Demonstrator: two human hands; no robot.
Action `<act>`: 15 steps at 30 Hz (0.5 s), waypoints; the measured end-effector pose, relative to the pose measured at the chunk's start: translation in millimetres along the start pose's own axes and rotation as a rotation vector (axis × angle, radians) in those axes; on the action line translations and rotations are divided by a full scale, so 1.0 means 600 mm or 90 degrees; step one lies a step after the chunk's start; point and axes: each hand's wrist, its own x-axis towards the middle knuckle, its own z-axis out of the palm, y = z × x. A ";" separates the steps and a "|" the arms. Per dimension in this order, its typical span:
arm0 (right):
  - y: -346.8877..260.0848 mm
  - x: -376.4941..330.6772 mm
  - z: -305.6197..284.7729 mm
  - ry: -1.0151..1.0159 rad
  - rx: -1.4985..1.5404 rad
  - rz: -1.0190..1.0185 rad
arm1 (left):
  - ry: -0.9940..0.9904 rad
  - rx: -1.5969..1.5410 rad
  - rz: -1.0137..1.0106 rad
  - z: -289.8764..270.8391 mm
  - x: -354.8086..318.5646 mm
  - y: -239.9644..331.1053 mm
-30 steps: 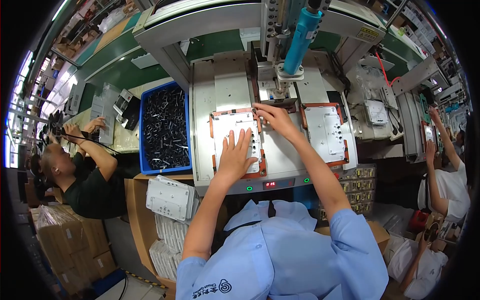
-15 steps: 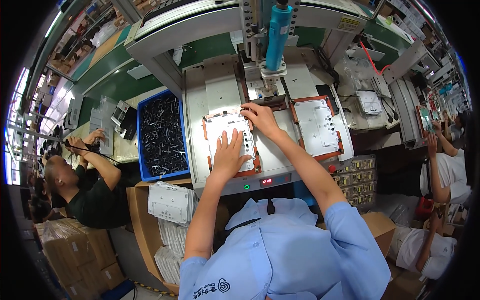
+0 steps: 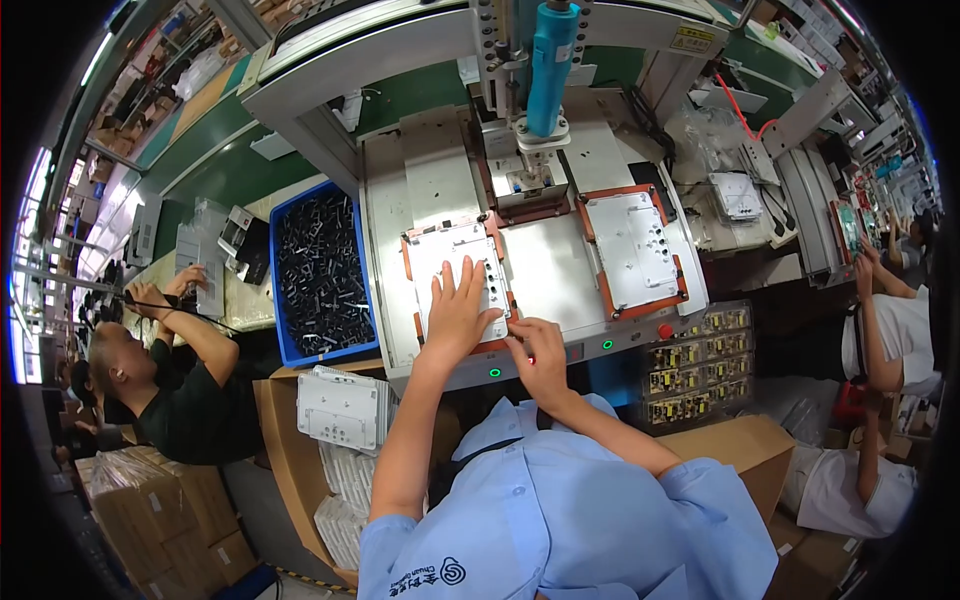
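Note:
My left hand [image 3: 458,312] lies flat, fingers spread, on a white plastic panel [image 3: 437,252] with small holes and bosses. The panel sits in a fixture with orange-brown edge strips [image 3: 408,262] on the left of the machine bed. At that fixture's near right corner is my right hand [image 3: 541,358], fingers bent and drawn together; whatever they may pinch there is too small or hidden. A second white panel [image 3: 628,250] rests in a matching fixture to the right, with neither hand on it. Between and behind the fixtures stands a teal cylindrical screwdriver [image 3: 549,75] on a vertical mount.
A blue bin [image 3: 283,290] of small black parts stands left of the machine. White panels [image 3: 340,408] are stacked in a carton below it. A red button [image 3: 664,331] and green-lit buttons line the front edge. Co-workers sit at left and right.
My right hand has come from the far right corner of the left fixture down to its near right corner. My left hand stays on the panel.

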 end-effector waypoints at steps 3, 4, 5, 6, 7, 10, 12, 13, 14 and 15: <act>0.023 -0.003 0.010 0.011 0.010 -0.088 | -0.015 -0.046 0.002 -0.003 0.006 -0.001; 0.026 -0.003 0.010 -0.009 0.029 -0.108 | -0.043 -0.053 -0.022 0.000 0.004 -0.008; 0.025 0.000 0.011 -0.003 0.038 -0.137 | -0.046 -0.051 -0.031 -0.005 -0.002 -0.007; 0.028 -0.002 0.012 -0.013 0.040 -0.144 | -0.052 -0.057 -0.038 -0.007 -0.004 -0.011; 0.029 -0.002 0.015 -0.009 0.073 -0.138 | -0.055 -0.050 -0.034 -0.009 -0.008 -0.014; 0.022 0.003 0.008 0.008 0.036 -0.133 | -0.096 -0.059 -0.021 -0.027 -0.006 -0.004; 0.019 0.007 0.002 0.002 0.000 -0.148 | -0.123 -0.084 -0.013 -0.029 -0.005 -0.008; 0.021 0.009 0.000 0.007 -0.001 -0.146 | -0.124 -0.082 -0.007 -0.032 -0.001 -0.010; 0.021 0.011 -0.001 0.006 -0.015 -0.157 | -0.144 -0.080 0.005 -0.040 0.000 -0.010; 0.021 0.010 -0.001 -0.003 -0.024 -0.170 | -0.162 -0.078 0.008 -0.044 -0.006 -0.011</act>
